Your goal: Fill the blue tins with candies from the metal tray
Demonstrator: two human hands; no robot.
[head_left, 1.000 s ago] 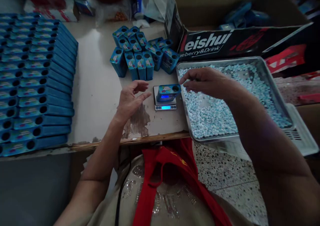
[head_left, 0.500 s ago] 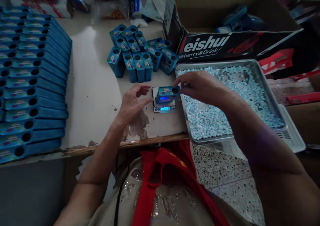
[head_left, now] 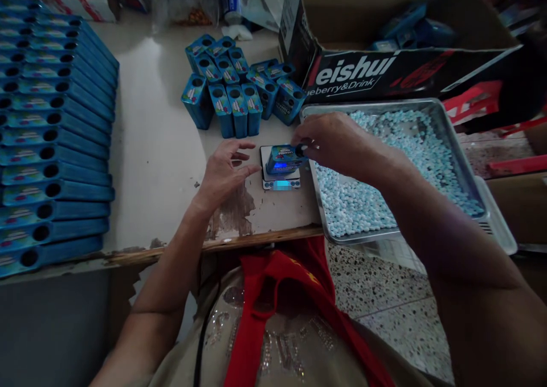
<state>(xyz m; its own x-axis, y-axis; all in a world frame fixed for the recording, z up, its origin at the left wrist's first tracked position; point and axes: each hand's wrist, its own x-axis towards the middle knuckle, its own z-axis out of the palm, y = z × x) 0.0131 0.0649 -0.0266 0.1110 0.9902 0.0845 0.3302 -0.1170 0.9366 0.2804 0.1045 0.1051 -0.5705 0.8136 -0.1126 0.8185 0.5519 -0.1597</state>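
A blue tin (head_left: 285, 162) with a round hole in its top stands on a small digital scale (head_left: 267, 177) with a lit display. My right hand (head_left: 327, 139) is over the tin's right end, fingers pinched beside the hole; a small pale candy (head_left: 303, 147) shows at the fingertips. To the left of the scale, my left hand (head_left: 224, 167) is open, thumb and fingers apart, holding nothing. A metal tray (head_left: 318, 216) of pale blue and white candies (head_left: 363, 204) is under my right forearm.
Several blue tins (head_left: 239, 102) stand in a cluster behind the scale. Long rows of similar tins (head_left: 60, 173) fill the table's left side. An open cardboard box (head_left: 410, 76) with blue tins inside sits behind the tray. The worn table edge (head_left: 256, 240) runs in front of me.
My right hand has shifted slightly left over the tin's hole, and a pale candy now shows at its fingertips. My left hand stays open beside the scale. The view has shifted slightly.
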